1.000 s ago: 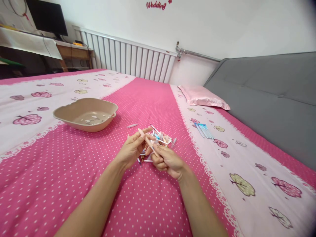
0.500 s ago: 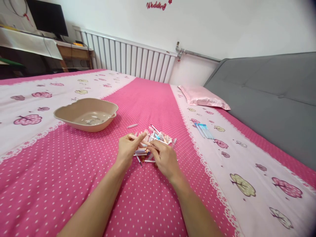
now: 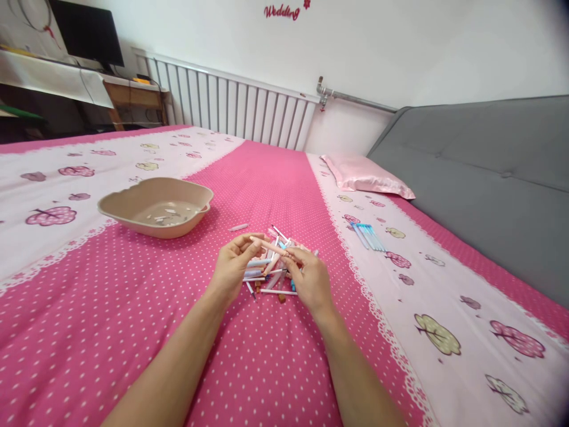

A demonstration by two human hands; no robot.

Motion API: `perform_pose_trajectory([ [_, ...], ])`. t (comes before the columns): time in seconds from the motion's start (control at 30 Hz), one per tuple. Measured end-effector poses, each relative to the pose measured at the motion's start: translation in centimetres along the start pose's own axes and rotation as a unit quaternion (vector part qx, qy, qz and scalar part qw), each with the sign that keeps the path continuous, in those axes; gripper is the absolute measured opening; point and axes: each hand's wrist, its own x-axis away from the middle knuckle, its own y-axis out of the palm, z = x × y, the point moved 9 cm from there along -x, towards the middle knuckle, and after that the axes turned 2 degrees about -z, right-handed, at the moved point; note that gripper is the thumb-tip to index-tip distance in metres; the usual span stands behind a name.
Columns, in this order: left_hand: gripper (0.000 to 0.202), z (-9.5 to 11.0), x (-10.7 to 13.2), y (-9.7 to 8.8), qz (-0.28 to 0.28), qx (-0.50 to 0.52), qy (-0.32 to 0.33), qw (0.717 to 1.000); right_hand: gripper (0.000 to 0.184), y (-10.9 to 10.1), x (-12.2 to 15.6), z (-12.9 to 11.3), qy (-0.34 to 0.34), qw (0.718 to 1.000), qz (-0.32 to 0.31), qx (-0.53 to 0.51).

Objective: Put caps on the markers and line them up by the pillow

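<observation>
L hand fingers nearly closed, pinching one end of pale pink pen; R hand fingers likewise pinched on its other end, pen spanning gap betw. them. Pile of pen parts on bed, under fingers. Lone tube just beyond L fingers; basin w/ small bits farther L; blue-topped pens well R.

Pink bed, basin, pen pile, pillow

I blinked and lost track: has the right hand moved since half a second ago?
Yes. The right hand has shifted slightly rightward, closer to the row of blue pens lying unmoved on the bedspread.
</observation>
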Motion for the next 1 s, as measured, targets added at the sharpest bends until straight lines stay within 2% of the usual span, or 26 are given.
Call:
perform_pose_trajectory([
  [0.1, 0.032, -0.5, 0.1, -1.0, 0.056, -0.053, -0.020, 0.997, 0.019, -0.3, -0.1, 0.1, -0.011, 0.999, 0.016, 0.041],
  [0.23, 0.037, 0.2, 0.5, -2.1, 0.126, -0.156, -0.004, 0.980, 0.018, -0.4, 0.0, -0.3, -0.031, 0.994, 0.022, 0.106],
  [0.5, 0.046, -0.2, 0.5, -2.6, 0.133, -0.287, -0.014, 0.949, 0.017, -2.0, 0.5, -1.4, -0.071, 0.983, 0.111, 0.127],
  [0.67, 0.056, 0.2, 0.5, -3.5, 0.170, -0.307, -0.018, 0.936, 0.017, -3.6, 0.6, -0.7, -0.044, 0.978, 0.170, 0.114],
  [0.73, 0.057, 0.4, 0.6, -4.0, 0.189, -0.306, -0.019, 0.933, 0.020, -3.6, 0.3, 0.3, -0.014, 0.981, 0.161, 0.110],
  [0.83, 0.051, 0.3, 0.7, -4.7, 0.210, -0.315, -0.017, 0.925, 0.032, -2.3, -0.3, 2.4, 0.040, 0.990, 0.101, 0.093],
  [1.0, 0.046, -0.6, 0.2, -5.0, 0.195, -0.372, -0.031, 0.907, 0.046, 0.8, -1.0, 5.4, 0.077, 0.996, 0.034, -0.038],
])
